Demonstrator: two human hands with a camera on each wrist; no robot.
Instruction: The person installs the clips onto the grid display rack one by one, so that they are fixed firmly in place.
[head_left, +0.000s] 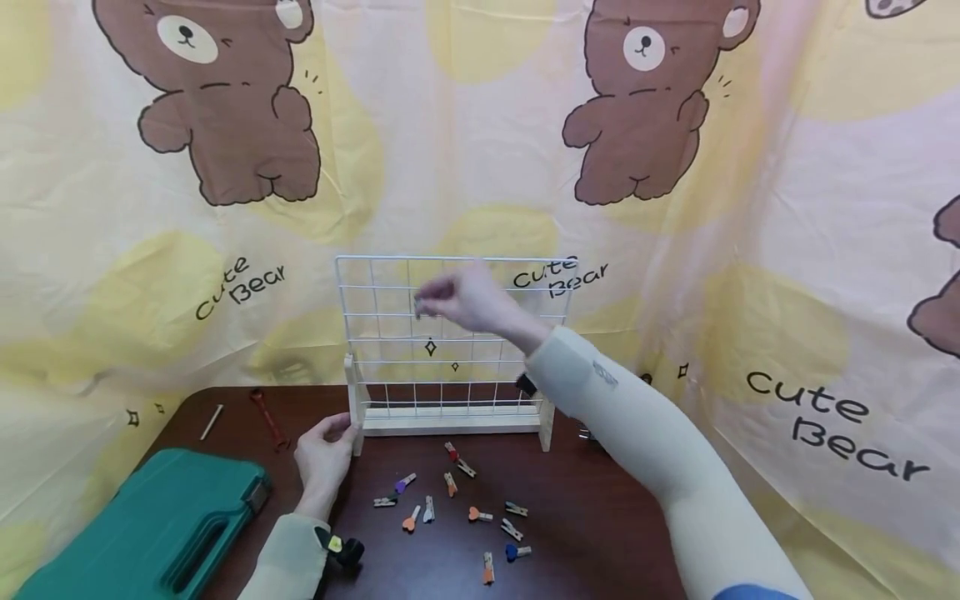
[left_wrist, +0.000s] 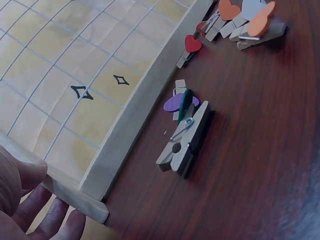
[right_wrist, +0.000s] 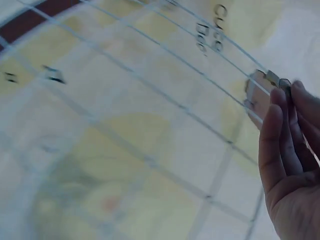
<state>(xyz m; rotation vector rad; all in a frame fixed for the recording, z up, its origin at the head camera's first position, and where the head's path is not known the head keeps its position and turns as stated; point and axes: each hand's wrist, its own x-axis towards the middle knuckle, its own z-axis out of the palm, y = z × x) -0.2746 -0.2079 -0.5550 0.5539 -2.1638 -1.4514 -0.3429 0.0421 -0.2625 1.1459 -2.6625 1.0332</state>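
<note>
A white wire grid rack (head_left: 450, 259) stands upright in a wooden base (head_left: 450, 423). At its left end my left hand (head_left: 324, 457) grips the wooden foot (left_wrist: 92, 205) between thumb and fingers. My right hand (head_left: 472, 298) is raised in front of the upper part of the grid. Its thumb and fingertips pinch a small wooden clothespin (right_wrist: 274, 79), close to the wires in the right wrist view. Several small clothespins with coloured hearts lie on the table before the rack, among them a purple one (head_left: 405, 482), a blue one (head_left: 517, 552) and a green one (left_wrist: 185, 135).
A teal plastic case (head_left: 142, 508) lies at the left of the dark wooden table (head_left: 600, 517). Behind it are a red wrench (head_left: 268, 419) and a white stick (head_left: 212, 422). A bear-print curtain (head_left: 450, 125) hangs close behind the rack.
</note>
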